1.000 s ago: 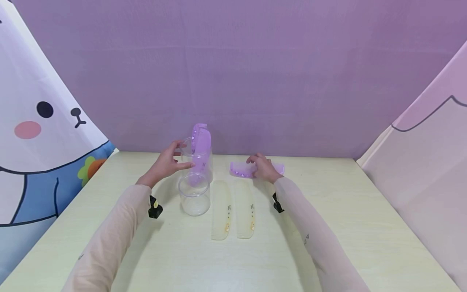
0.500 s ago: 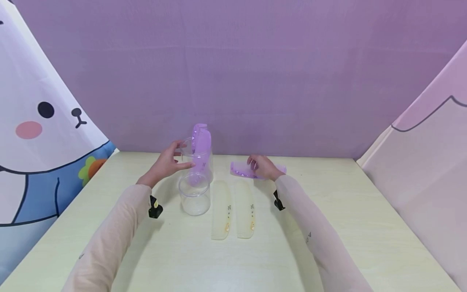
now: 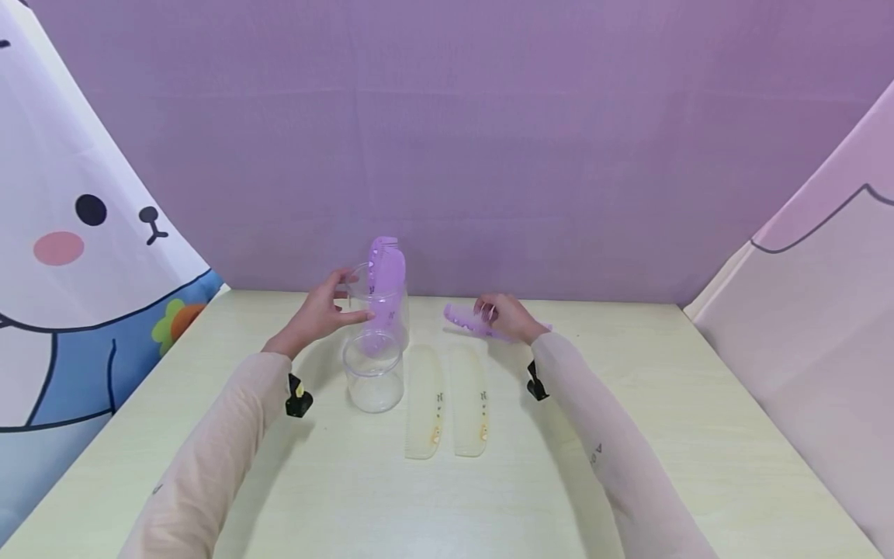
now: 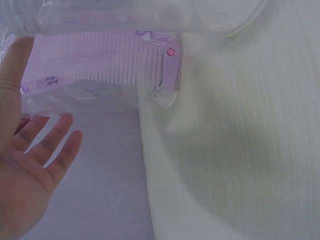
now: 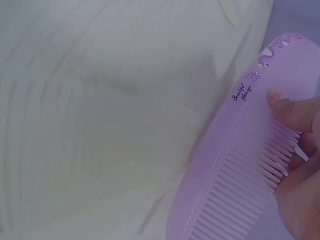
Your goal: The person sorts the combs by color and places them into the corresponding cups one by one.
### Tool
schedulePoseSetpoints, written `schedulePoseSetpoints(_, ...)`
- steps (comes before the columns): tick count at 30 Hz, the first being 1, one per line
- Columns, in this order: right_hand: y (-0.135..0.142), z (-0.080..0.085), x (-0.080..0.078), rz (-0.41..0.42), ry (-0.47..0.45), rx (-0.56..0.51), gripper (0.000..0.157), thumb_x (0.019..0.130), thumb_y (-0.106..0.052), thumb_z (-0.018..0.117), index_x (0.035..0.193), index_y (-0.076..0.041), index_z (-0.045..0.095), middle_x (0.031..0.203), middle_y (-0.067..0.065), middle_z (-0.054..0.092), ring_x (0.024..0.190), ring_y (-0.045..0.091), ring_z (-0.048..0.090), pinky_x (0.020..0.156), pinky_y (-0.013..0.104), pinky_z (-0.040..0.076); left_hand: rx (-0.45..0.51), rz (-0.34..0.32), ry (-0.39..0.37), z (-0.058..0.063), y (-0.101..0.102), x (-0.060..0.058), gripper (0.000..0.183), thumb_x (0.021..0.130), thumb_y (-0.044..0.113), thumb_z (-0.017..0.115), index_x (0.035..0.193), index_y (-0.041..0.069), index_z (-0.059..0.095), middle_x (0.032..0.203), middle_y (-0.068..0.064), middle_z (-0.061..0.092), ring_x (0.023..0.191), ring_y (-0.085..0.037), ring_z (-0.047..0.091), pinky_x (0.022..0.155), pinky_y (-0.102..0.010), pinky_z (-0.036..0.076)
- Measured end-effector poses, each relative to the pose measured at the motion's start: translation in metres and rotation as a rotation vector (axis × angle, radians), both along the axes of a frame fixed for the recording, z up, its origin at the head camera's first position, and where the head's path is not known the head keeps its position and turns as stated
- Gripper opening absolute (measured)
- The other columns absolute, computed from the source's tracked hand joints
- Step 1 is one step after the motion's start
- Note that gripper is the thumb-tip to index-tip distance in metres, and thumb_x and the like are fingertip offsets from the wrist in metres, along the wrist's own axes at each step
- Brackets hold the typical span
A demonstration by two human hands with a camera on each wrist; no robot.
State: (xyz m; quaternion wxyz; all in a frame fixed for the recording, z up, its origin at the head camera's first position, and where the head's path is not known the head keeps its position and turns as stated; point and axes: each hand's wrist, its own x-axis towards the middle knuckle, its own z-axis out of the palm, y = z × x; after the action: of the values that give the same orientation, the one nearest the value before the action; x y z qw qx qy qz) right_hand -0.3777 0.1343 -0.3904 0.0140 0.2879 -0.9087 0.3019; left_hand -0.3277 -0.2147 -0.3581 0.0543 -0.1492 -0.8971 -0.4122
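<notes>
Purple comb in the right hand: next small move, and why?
I'd probably carry the purple comb toward the rear clear cup: the right hand pinches the comb, other purple combs stand in that cup, and the left hand holds the cup.

The left hand [image 3: 323, 311] grips; the right hand [image 3: 508, 317] pinches.

Front cup [image 3: 373, 390] blocks near side of rear cup [image 3: 400, 330]; low pale combs [image 3: 424, 407] passable above; table [image 3: 677, 388] roomy at right.
</notes>
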Motion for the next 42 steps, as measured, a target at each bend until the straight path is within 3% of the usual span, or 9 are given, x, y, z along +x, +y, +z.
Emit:
schedulePoseSetpoints(6, -0.002, 0.008, 0.003, 0.02, -0.015, -0.087, 0.032, 0.072, 0.02, 0.053, 0.097, 0.001, 0.06, 0.087, 0.013, 0.062, 0.081, 0.023, 0.057, 0.069, 0.027, 0.049, 0.009, 0.002, -0.008, 0.0, 0.001, 0.001, 0.095, 0.07, 0.036, 0.077, 0.142, 0.008, 0.021, 0.141, -0.017, 0.038, 0.118, -0.038, 0.047, 0.092, -0.052, 0.045)
schedulePoseSetpoints(16, -0.005, 0.019, 0.003, -0.031, -0.009, -0.241, 0.029, 0.076, 0.013, 0.054, 0.103, 0.003, 0.059, 0.097, 0.019, 0.062, 0.085, 0.028, 0.056, 0.077, 0.034, 0.049, 0.007, -0.003, -0.005, 0.001, 0.001, 0.001, 0.095, 0.071, 0.037, 0.077, 0.143, 0.008, 0.021, 0.141, -0.017, 0.037, 0.118, -0.039, 0.047, 0.092, -0.052, 0.045)
schedulePoseSetpoints(21, -0.005, 0.026, 0.0, -0.075, -0.063, -0.352, 0.03, 0.078, 0.01, 0.055, 0.106, 0.002, 0.057, 0.103, 0.021, 0.06, 0.092, 0.032, 0.056, 0.084, 0.041, 0.048, 0.007, -0.007, 0.003, -0.001, 0.001, -0.001, 0.096, 0.07, 0.037, 0.077, 0.142, 0.008, 0.021, 0.141, -0.017, 0.038, 0.118, -0.039, 0.047, 0.092, -0.052, 0.046)
schedulePoseSetpoints(32, -0.013, 0.042, 0.003, -0.221, -0.071, -0.605, 0.027, 0.08, 0.006, 0.057, 0.107, 0.003, 0.053, 0.104, 0.021, 0.057, 0.086, 0.024, 0.054, 0.082, 0.035, 0.047, 0.006, -0.003, -0.011, -0.001, 0.0, 0.0, 0.097, 0.07, 0.039, 0.077, 0.143, 0.008, 0.021, 0.142, -0.016, 0.037, 0.119, -0.038, 0.047, 0.092, -0.052, 0.045)
schedulePoseSetpoints(42, -0.022, 0.059, 0.005, -0.197, -0.092, -0.788, 0.028, 0.084, 0.003, 0.056, 0.111, 0.005, 0.049, 0.112, 0.024, 0.056, 0.094, 0.024, 0.056, 0.091, 0.041, 0.048, 0.004, 0.001, -0.014, -0.001, 0.0, 0.0, 0.097, 0.069, 0.04, 0.077, 0.142, 0.008, 0.021, 0.142, -0.015, 0.037, 0.119, -0.037, 0.047, 0.093, -0.051, 0.045)
